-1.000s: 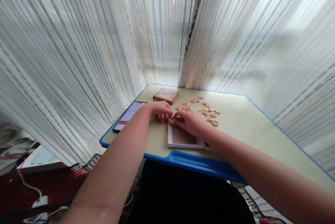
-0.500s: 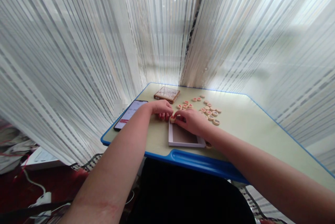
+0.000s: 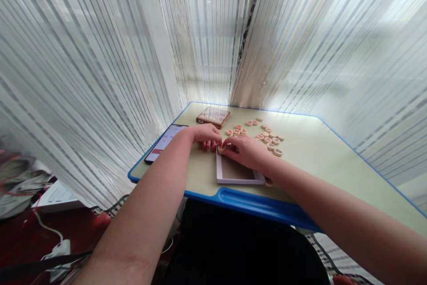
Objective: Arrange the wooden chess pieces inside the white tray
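My left hand (image 3: 207, 136) and my right hand (image 3: 246, 151) meet at the far left corner of a shallow white box tray (image 3: 237, 178) on a beige, blue-edged table (image 3: 320, 160). Both hands are curled, and their fingertips pinch a round wooden game piece (image 3: 220, 147) at the tray's far rim. Several more wooden discs with red or dark marks (image 3: 267, 138) lie scattered just beyond my right hand. One disc (image 3: 268, 182) lies by my right wrist.
A brown wooden box lid (image 3: 213, 116) lies at the table's far side. A phone (image 3: 166, 142) with a lit screen rests at the left edge. Sheer striped curtains (image 3: 100, 76) close in around the table. Cables and white objects (image 3: 53, 240) lie on the floor at left.
Both hands stay at the tray's far corner with only slight finger shifts. The view has drifted a little, so everything sits slightly higher in frame.
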`<state>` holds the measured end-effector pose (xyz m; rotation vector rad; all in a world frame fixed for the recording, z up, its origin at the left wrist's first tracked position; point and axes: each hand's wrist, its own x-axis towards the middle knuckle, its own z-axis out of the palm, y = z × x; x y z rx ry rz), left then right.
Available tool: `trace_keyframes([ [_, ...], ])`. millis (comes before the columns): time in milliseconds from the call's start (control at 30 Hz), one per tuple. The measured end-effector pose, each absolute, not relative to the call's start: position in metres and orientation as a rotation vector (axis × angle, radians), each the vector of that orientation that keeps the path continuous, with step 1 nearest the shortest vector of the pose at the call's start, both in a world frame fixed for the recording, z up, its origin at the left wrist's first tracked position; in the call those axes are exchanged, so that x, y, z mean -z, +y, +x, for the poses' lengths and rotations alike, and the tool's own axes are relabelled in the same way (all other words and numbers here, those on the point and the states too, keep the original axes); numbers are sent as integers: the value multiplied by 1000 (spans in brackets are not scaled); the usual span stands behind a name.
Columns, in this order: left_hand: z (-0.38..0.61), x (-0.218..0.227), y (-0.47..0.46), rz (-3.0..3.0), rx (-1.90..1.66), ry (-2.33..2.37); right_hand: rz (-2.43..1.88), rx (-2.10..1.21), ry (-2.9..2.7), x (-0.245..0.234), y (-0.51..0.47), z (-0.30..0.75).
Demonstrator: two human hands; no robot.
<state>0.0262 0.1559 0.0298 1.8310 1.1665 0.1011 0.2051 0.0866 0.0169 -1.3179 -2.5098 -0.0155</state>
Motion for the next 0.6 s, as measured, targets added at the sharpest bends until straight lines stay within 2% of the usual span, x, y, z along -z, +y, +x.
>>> trace_keyframes([
  [600, 31, -35, 151, 1693, -143, 1229, -1372, 6, -2523, -24, 79, 204],
])
